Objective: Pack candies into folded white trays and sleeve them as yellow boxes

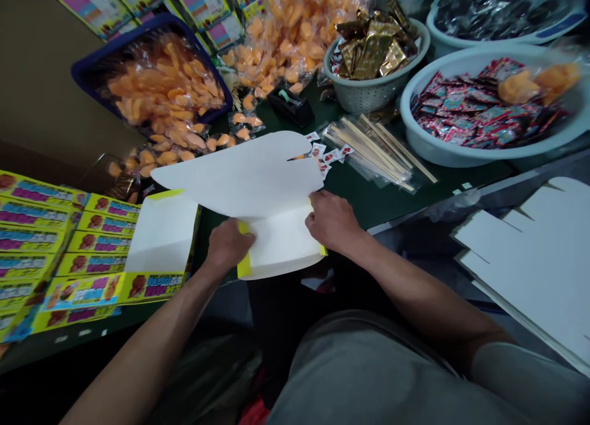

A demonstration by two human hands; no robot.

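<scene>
While both forearms angle in fwd, L hand (225, 247) grips near edge of white card blank (239, 179), fingers curled over it, R hand (334, 222) holding its other side, knuckles up; card sits between hands. Yellow printed boxes (92, 259) just left of L hand, bagged wooden sticks (373, 152) ahead of R hand.

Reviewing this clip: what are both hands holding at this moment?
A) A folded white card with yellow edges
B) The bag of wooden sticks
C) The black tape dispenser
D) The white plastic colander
A: the left hand and the right hand are both on the folded white card, one at each side.
</scene>
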